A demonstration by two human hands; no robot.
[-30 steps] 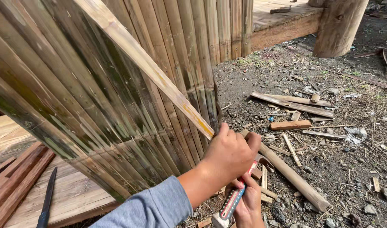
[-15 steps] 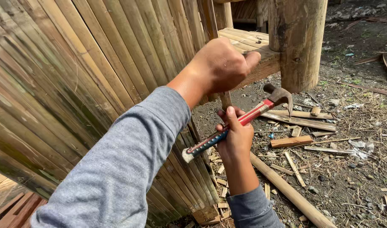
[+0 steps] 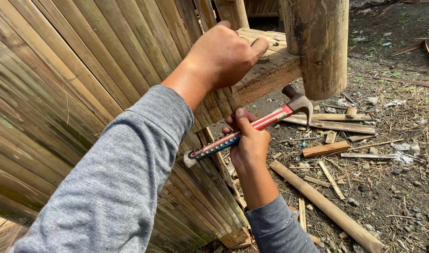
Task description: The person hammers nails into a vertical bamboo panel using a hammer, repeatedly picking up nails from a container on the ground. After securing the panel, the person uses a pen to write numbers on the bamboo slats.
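Note:
My left hand [image 3: 220,57] is raised and closed against the upper end of a bamboo slat [image 3: 217,100] in the leaning panel of split bamboo slats [image 3: 74,93], beside a wooden plank frame [image 3: 270,77]. Whatever its fingertips pinch is hidden. Below it, my right hand [image 3: 249,143] grips the red-and-blue handle of a claw hammer [image 3: 270,119]. The hammer's metal head [image 3: 299,104] points right, just under a thick round wooden post [image 3: 317,47]. Both arms wear grey sleeves.
Dirt and gravel ground at the right is littered with wood offcuts, bamboo strips and a long bamboo pole [image 3: 324,206]. A short reddish wood block [image 3: 325,149] lies near flat planks [image 3: 336,122]. Pale boards [image 3: 1,229] show at the bottom left.
My left hand has risen from low on the slats to the top by the plank frame. My right hand has lifted the hammer from near the ground to chest height.

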